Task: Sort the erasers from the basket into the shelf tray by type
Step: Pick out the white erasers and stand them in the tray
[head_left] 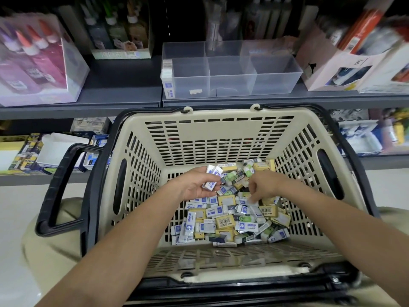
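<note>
A beige plastic basket with black handles sits in front of me, its floor covered with several wrapped erasers in white-and-blue, yellow and green sleeves. My left hand is inside the basket and holds a small stack of white-and-blue erasers. My right hand reaches down into the pile, its fingers curled at an eraser there. On the shelf behind stands the clear divided tray, with a column of white-and-blue erasers in its left front compartment.
Boxes of glue bottles stand on the shelf to the left of the tray, and a pink carton of goods to its right. A lower shelf holds more stationery boxes. A small label lies in the tray.
</note>
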